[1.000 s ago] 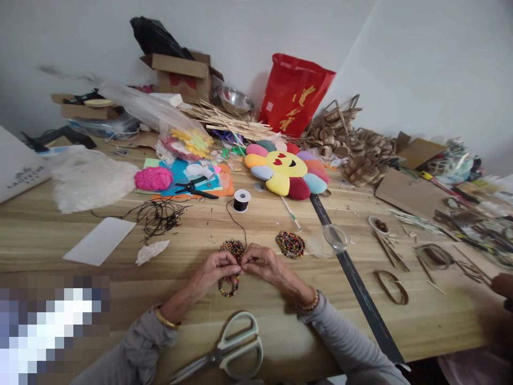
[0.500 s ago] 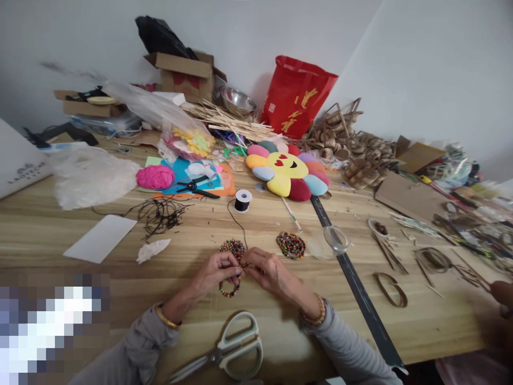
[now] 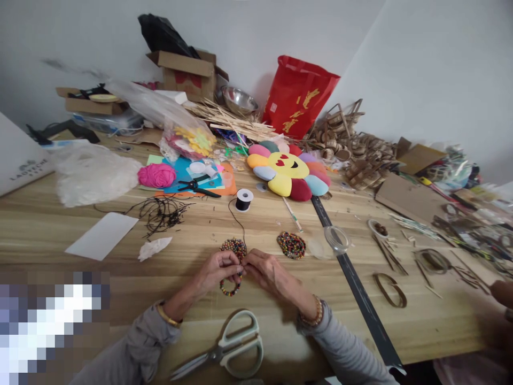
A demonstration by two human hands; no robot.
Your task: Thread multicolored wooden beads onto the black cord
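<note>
My left hand (image 3: 220,269) pinches a small bracelet of colourful beads (image 3: 230,289), whose loop hangs below the fingers. Close against it, my right hand (image 3: 265,270) has its fingers pressed together at the bracelet's top, where black cord (image 3: 243,230) runs in. That cord leads back to a white spool (image 3: 244,200) wound with black. Just behind the hands lies a coil of beads (image 3: 233,245); a second bead pile (image 3: 291,245) is farther right. White-handled scissors (image 3: 238,345) rest between my forearms. The exact cord end is hidden by my fingers.
A black strip (image 3: 356,289) crosses the table at right, with a clear round lid (image 3: 336,239) over it. Tangled black cords (image 3: 164,214), white paper (image 3: 102,236) and pliers (image 3: 196,186) lie left. A flower cushion (image 3: 288,168) sits behind. Another person's hand (image 3: 502,294) shows at the right edge.
My right hand has shifted slightly, its fingers closing in nearer the left fingertips. The bracelet stays in the left hand. The whole view has moved a little.
</note>
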